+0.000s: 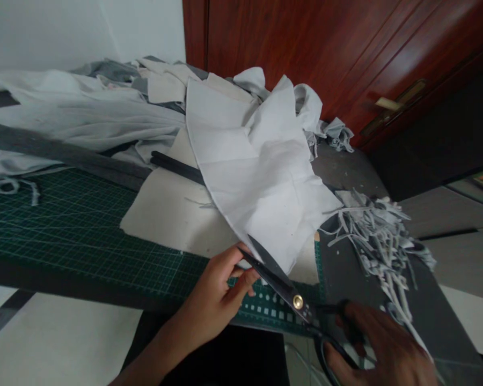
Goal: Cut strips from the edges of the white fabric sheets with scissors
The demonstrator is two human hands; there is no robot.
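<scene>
A large piece of white fabric (261,161) spreads over the middle of the table, its lower edge reaching my hands. My left hand (225,287) pinches that edge between thumb and fingers. Black scissors (282,287) with a brass pivot screw are in my right hand (378,343), fingers through the handles. The blades are parted, with the fabric edge near them and the tips close to my left fingers. Under the white fabric lies a cream cloth piece (173,214), and a dark bar (177,167) pokes out between the two.
A green cutting mat (76,225) covers the table's front. Heaped fabric (84,112) lines the back left, with a dark grey strip (64,155) across it. Thin cut scraps (382,241) pile up on the right. Behind stands a reddish-brown door (306,48) with a metal handle (390,104).
</scene>
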